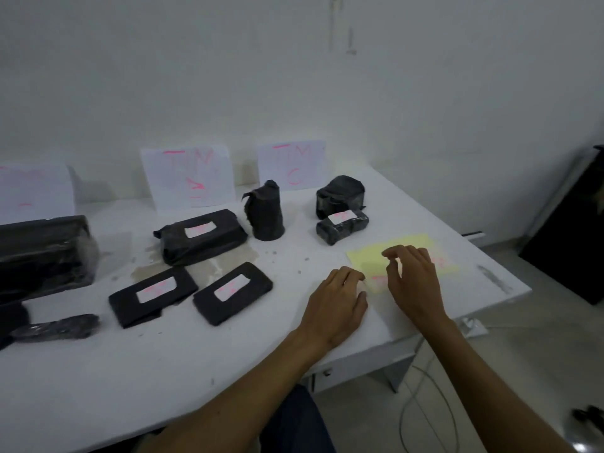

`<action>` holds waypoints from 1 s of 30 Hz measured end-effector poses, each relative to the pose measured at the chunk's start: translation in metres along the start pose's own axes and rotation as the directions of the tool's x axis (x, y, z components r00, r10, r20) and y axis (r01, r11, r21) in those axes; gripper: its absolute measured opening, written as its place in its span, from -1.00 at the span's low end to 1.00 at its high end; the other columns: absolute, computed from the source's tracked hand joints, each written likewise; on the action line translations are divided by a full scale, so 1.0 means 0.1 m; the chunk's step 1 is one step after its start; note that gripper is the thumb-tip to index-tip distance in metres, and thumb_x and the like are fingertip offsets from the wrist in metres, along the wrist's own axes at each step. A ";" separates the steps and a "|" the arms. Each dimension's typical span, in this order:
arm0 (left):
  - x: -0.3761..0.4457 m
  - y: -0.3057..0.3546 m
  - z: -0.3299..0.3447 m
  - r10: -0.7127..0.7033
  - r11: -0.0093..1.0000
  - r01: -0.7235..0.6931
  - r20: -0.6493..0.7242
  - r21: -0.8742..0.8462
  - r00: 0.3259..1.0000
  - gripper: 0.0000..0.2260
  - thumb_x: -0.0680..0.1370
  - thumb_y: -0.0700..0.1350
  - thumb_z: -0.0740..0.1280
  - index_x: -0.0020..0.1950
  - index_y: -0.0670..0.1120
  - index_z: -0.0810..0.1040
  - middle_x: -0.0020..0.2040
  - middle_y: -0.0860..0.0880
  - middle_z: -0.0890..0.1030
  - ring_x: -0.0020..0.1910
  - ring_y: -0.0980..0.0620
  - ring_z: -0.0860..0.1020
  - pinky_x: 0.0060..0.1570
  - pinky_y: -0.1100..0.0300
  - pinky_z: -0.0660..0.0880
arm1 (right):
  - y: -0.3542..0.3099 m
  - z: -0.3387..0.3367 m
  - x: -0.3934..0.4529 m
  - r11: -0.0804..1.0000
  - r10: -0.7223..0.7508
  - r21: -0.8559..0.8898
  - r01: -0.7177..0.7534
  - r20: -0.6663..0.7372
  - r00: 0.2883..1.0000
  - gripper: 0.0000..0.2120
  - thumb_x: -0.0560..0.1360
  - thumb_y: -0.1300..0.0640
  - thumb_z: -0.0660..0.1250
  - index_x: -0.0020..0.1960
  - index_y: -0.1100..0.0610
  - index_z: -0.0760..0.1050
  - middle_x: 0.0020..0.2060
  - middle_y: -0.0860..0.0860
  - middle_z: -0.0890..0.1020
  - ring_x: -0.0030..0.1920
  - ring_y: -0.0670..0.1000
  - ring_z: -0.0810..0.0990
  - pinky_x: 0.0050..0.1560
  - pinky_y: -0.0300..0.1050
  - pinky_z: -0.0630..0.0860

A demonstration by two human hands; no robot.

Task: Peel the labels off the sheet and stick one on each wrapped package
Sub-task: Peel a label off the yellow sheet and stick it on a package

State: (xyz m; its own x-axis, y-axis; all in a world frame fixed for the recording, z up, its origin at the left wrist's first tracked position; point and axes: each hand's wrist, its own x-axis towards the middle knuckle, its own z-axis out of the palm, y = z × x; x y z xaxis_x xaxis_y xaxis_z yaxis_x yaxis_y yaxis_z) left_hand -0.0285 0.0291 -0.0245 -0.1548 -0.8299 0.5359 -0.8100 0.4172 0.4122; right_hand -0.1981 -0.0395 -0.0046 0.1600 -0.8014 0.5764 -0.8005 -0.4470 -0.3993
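A yellow label sheet (369, 256) with pink writing lies flat near the table's right edge. My left hand (336, 305) rests on its near left corner, fingertips curled down onto the paper. Over the middle of the sheet hovers my right hand (413, 282), its fingers loosely bent and holding nothing I can see. Several black wrapped packages sit to the left. White labels show on the long package (201, 235), two flat ones (153, 294) (233, 295) and a small one (341, 225). A tall cone-shaped package (264, 212) and a bundle (340, 192) behind the small one show no label.
A big black package (42, 253) and a small dark roll (55, 328) lie at the far left. Three white paper signs (189, 176) with pink letters lean against the wall. The white table (163, 371) ends just right of the sheet, with cables on the floor below.
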 end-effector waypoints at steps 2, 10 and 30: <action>0.10 0.04 0.11 -0.014 1.000 0.014 0.025 -0.006 1.000 -0.71 0.63 -0.04 0.21 0.30 -0.14 0.49 0.20 -0.06 0.54 0.13 -0.02 0.51 0.03 0.09 0.56 | 0.19 -0.04 -0.02 0.999 0.038 -0.006 -0.038 0.009 0.999 -0.79 0.51 0.35 0.29 0.06 0.13 0.57 -0.02 0.04 0.64 0.04 0.10 0.47 -0.03 0.03 0.49; 0.36 -0.01 0.31 -0.061 0.990 0.051 0.074 0.134 0.995 -0.61 0.62 0.11 0.17 0.34 -0.07 0.49 0.18 -0.03 0.52 0.12 -0.07 0.46 0.01 -0.01 0.47 | 0.48 -0.07 0.12 0.990 0.133 0.039 -0.135 0.056 0.990 -0.80 0.59 0.28 0.24 0.16 0.16 0.55 0.08 0.06 0.57 0.15 0.09 0.46 0.00 -0.15 0.36; 0.36 -0.03 0.33 -0.084 0.976 0.058 0.117 0.208 0.990 -0.59 0.61 0.13 0.14 0.36 -0.03 0.47 0.20 -0.02 0.44 0.15 -0.04 0.39 0.07 0.04 0.45 | 0.57 0.06 0.28 0.979 0.172 -0.133 -0.158 0.106 0.979 -0.89 0.59 0.14 0.25 0.10 0.10 0.42 -0.04 0.06 0.52 -0.20 0.10 0.50 -0.24 -0.07 0.43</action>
State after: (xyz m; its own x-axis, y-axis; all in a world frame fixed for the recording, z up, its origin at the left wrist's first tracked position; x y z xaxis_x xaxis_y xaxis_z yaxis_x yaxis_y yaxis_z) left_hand -0.0500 -0.0141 -0.0312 -0.1514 -0.8995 0.4098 -0.9173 0.2823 0.2807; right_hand -0.2357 -0.0897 -0.0160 0.0799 -0.9038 0.4205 -0.8853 -0.2583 -0.3868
